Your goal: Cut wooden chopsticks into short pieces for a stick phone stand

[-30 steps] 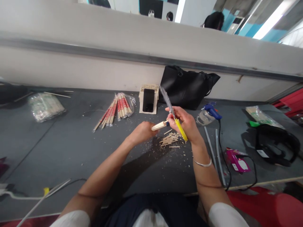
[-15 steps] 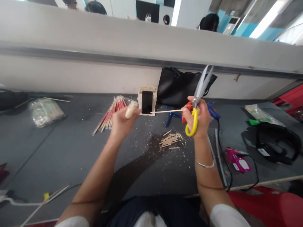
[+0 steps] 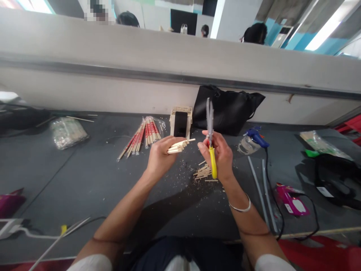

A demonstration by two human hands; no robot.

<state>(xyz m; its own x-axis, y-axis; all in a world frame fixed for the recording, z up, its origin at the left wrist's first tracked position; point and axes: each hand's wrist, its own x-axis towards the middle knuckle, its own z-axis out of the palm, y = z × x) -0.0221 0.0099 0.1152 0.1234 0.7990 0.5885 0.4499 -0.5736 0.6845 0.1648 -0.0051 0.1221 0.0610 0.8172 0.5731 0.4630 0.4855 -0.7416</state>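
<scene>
My left hand (image 3: pixel 161 155) is closed around a bundle of thin wooden sticks (image 3: pixel 178 146); their cut ends face right and one pokes out past the others. In my right hand (image 3: pixel 221 154) is a pair of scissors (image 3: pixel 211 139) with yellow handles, its blades pointing up and away from me. The blades look nearly closed, a little blurred. Below and between the hands lies a pile of short cut sticks (image 3: pixel 202 172) with crumbs around it. Behind the left hand, a phone (image 3: pixel 180 124) leans on a small wooden stand (image 3: pixel 172 119).
Red-wrapped chopsticks (image 3: pixel 135 140) lie left of the stand, near a plastic-wrapped pack (image 3: pixel 68 132). A black bag (image 3: pixel 225 109) rests against the wall. To the right are a blue glue gun (image 3: pixel 258 138), clear glue sticks (image 3: pixel 267 195), a magenta packet (image 3: pixel 291 199) and a black headset (image 3: pixel 332 180).
The single stick between the right fingers is no longer there, and one now juts from the left-hand bundle. My right hand and scissors moved left and down; the left hand turned the bundle rightward.
</scene>
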